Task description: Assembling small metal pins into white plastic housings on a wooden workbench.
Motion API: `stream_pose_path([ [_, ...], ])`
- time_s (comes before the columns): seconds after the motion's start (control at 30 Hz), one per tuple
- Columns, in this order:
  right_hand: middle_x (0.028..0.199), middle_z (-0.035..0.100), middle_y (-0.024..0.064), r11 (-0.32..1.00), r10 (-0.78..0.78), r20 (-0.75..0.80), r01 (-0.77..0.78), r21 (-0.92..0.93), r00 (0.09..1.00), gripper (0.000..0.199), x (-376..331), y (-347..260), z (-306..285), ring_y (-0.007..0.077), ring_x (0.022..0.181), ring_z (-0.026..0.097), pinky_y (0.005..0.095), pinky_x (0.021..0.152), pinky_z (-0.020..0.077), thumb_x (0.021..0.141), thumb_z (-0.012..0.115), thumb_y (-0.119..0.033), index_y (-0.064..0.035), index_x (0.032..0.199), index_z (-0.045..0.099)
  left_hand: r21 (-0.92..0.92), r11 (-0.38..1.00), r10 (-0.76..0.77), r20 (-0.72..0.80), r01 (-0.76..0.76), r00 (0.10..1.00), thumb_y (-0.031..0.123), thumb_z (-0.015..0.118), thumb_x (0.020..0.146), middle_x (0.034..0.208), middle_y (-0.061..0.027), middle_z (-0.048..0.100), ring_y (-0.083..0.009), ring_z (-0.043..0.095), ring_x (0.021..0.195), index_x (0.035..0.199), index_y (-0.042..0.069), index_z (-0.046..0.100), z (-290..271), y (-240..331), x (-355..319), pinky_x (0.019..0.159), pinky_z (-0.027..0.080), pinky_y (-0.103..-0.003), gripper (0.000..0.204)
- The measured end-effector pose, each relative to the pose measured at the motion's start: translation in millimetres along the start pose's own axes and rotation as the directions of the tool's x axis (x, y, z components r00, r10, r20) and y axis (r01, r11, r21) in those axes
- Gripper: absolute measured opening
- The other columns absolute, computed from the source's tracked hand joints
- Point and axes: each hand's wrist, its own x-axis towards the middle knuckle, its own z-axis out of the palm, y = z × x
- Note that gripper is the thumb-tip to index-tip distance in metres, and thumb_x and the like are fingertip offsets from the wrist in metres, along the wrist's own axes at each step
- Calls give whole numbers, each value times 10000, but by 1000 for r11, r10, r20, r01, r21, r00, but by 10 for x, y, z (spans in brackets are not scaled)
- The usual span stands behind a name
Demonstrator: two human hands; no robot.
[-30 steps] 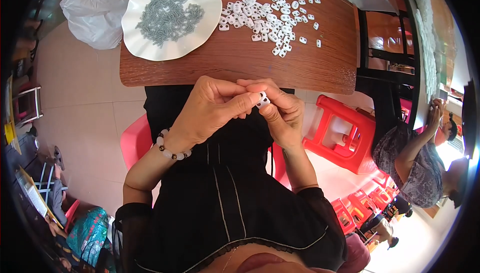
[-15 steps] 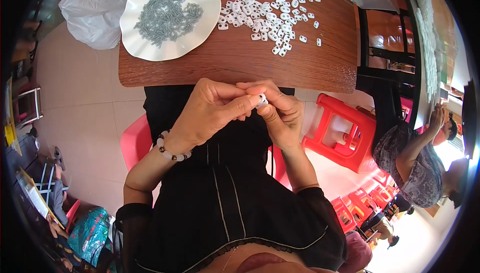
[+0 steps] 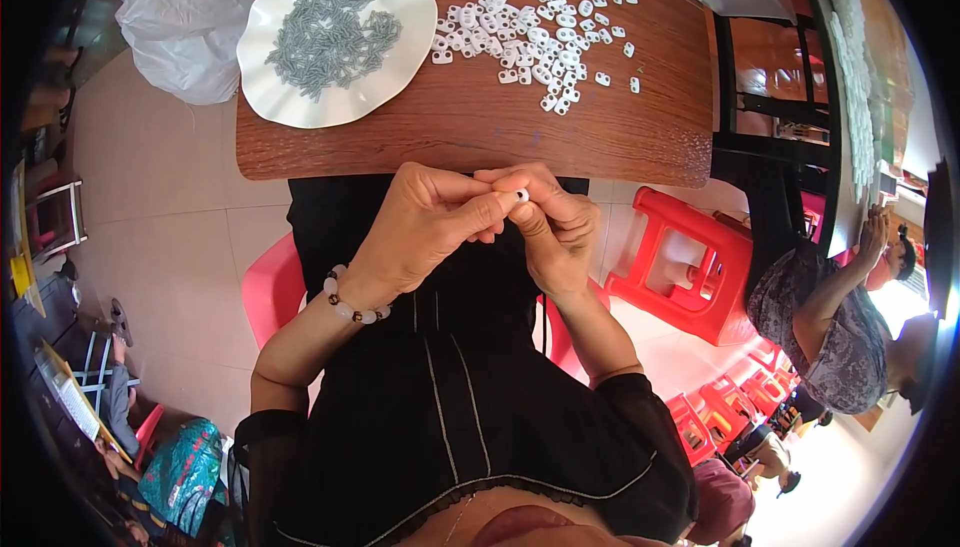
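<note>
The left hand (image 3: 425, 227) and the right hand (image 3: 550, 227) meet just below the near edge of the wooden table (image 3: 480, 142), over the person's black-clothed lap. Between their fingertips sits a small white plastic piece (image 3: 521, 195) with a dark hole in it: the left thumb and forefinger close on it from the left, and the right fingers curl shut around it from the right and below, so both hands grip the same piece. It is held off the table, near the edge but not touching it. A bead bracelet (image 3: 350, 302) circles the left wrist.

Further out on the table, a scatter of the same white plastic pieces (image 3: 530, 32) lies well apart from the hands, toward the far right. To its left stands a white scalloped plate (image 3: 270, 87) heaped with small grey parts (image 3: 325, 37). A white plastic bag (image 3: 185, 7) lies on the floor off the table's left end, and a red plastic stool (image 3: 690, 267) stands to the person's right.

Against the picture from a second ago, the hands keep the same clasp and place; the piece has barely shifted between the fingertips.
</note>
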Motion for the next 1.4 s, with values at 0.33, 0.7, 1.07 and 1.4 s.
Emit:
stream_pose_path([
  [0.33,1230,600,145,947,99,76,-117,298,992,325,100,66,-70,165,997,591,298,879,485,982,526,-157,38,1238,569,58,990,133,-51,-130,990,174,650,917,754,-56,678,-69,595,672,955,-14,719,45,-4,136,615,482,-198,203],
  [0.7,1247,597,136,938,139,126,-172,302,982,348,111,141,-111,174,1048,587,301,922,463,1004,480,-187,37,1260,553,109,975,201,-48,-195,978,152,629,930,775,-63,680,-72,598,685,958,-30,708,22,-88,163,627,486,-202,200],
  [1.07,1262,566,240,905,138,142,-183,385,980,372,100,274,-96,240,1082,601,347,928,487,994,498,-192,54,1271,527,116,973,206,-41,-200,978,159,614,941,777,-62,679,-75,606,677,979,-41,694,-37,-124,133,627,497,-201,218],
  [1.4,1282,564,209,909,174,152,-218,355,973,389,56,209,-73,226,1099,592,343,939,479,994,498,-200,56,1285,515,66,993,98,-58,-94,994,197,602,945,753,-55,665,-81,576,643,883,-15,699,-67,-99,98,605,449,-213,241],
])
